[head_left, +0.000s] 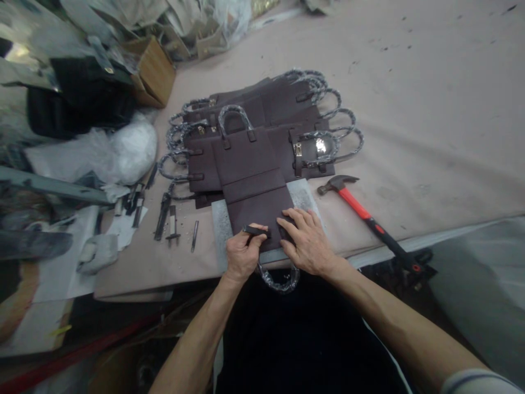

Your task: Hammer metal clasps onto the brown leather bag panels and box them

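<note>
A dark brown leather bag panel (257,202) with a fold seam across it lies before me on a grey slab (221,221). Plastic-wrapped handles stick out at both its ends; the near handle (281,285) hangs over the table edge. Pinched in my left hand (244,254) is a short dark strip (256,231), held low over the panel's near left part; whether it is joined to the panel I cannot tell. My right hand (307,239) rests on the panel's near right part, fingers spread and holding nothing.
Behind the panel lie several stacked bag panels (283,104) with wrapped handles. A red-and-black claw hammer (361,210) is at right, its grip past the table edge. At left are a metal punch (194,236), a small hammer-like tool (173,227) and a cardboard box (153,71).
</note>
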`<state>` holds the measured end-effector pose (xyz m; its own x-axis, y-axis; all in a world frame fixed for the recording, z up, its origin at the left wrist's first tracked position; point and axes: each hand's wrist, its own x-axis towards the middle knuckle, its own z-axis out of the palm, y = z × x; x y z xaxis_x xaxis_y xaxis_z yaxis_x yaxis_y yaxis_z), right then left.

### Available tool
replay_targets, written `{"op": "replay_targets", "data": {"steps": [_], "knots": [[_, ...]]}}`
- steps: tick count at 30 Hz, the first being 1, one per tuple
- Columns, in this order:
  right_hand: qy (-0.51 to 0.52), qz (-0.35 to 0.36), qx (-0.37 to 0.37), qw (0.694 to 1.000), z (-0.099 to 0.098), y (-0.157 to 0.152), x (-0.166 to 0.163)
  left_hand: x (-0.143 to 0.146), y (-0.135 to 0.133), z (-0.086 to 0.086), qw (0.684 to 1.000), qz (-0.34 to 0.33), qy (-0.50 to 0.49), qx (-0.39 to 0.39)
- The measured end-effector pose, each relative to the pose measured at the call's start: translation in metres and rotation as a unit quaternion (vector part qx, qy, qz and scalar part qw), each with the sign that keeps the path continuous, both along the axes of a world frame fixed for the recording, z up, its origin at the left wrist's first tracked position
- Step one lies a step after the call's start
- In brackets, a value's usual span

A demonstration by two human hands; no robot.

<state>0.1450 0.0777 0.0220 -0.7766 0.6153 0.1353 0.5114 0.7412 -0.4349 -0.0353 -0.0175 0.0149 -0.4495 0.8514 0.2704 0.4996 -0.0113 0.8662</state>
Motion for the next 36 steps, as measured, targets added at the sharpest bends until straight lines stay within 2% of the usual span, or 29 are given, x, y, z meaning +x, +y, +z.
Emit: {"op": "replay_targets", "data": {"steps": [10,12,15,16,18,20,22,24,27,29,33,35,36], "knots": [[0.021,-0.001,0.009,1.000,-0.002,-0.001,0.000,0.005,0.004,-0.001,0.994,-0.018,0.101,0.029],[0.048,0.011,-0.007,0.999,-0.003,0.001,0.002,0.005,0.003,-0.003,0.992,-0.024,0.116,0.033],[0.141,0.019,-0.053,0.988,-0.004,0.015,0.015,0.005,0.003,-0.005,0.991,-0.030,0.128,0.036],[0.170,-0.006,-0.056,0.984,-0.005,0.022,0.023,0.006,0.003,-0.005,0.991,-0.029,0.127,0.036],[0.179,-0.099,-0.033,0.978,-0.005,0.037,0.046,0.006,0.004,-0.006,0.992,-0.025,0.118,0.032],[0.089,-0.198,-0.003,0.976,-0.004,0.052,0.072,0.007,0.005,-0.006,0.993,-0.026,0.111,0.027],[-0.030,-0.251,0.001,0.968,-0.001,0.064,0.097,0.007,0.006,-0.007,0.993,-0.031,0.110,0.027],[-0.078,-0.292,-0.077,0.950,0.004,0.072,0.113,0.008,0.006,-0.008,0.992,-0.035,0.113,0.031],[-0.041,-0.340,-0.261,0.903,0.014,0.078,0.118,0.009,0.008,-0.011,0.992,-0.039,0.115,0.042],[-0.015,-0.333,-0.346,0.877,0.023,0.077,0.110,0.009,0.009,-0.014,0.992,-0.039,0.112,0.053],[0.042,-0.283,-0.449,0.846,0.052,0.055,0.086,0.010,0.010,-0.017,0.991,-0.032,0.104,0.072],[0.081,-0.271,-0.461,0.841,0.073,0.037,0.075,0.011,0.011,-0.018,0.991,-0.028,0.104,0.073],[0.102,-0.259,-0.443,0.852,0.084,0.028,0.071,0.011,0.011,-0.018,0.991,-0.028,0.106,0.071]]}}
